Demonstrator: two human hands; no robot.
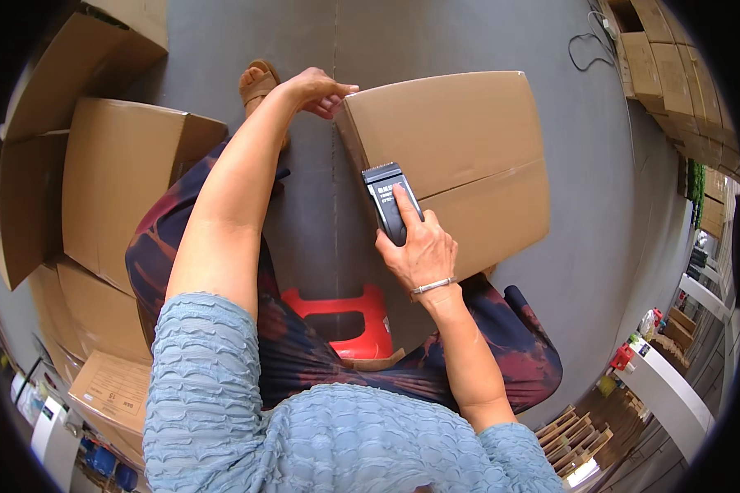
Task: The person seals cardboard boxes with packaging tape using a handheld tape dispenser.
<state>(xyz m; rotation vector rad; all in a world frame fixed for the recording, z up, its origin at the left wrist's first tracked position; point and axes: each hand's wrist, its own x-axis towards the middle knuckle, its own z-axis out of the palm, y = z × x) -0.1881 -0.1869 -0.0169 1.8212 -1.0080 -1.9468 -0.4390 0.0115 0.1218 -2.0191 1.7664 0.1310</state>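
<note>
Both my hands are on the cardboard box (460,156) that sits in the upper middle of the frame. My right hand (419,251) is closed around a black handheld device (390,201), forefinger stretched along its back, its head pressed against the box's near face by the taped seam. My left hand (316,89) reaches to the box's upper left corner, fingers curled loosely onto the edge and holding nothing else. Below the box, a red stool (349,316) shows between my knees. More cardboard boxes (115,189) are stacked at the left of the frame.
</note>
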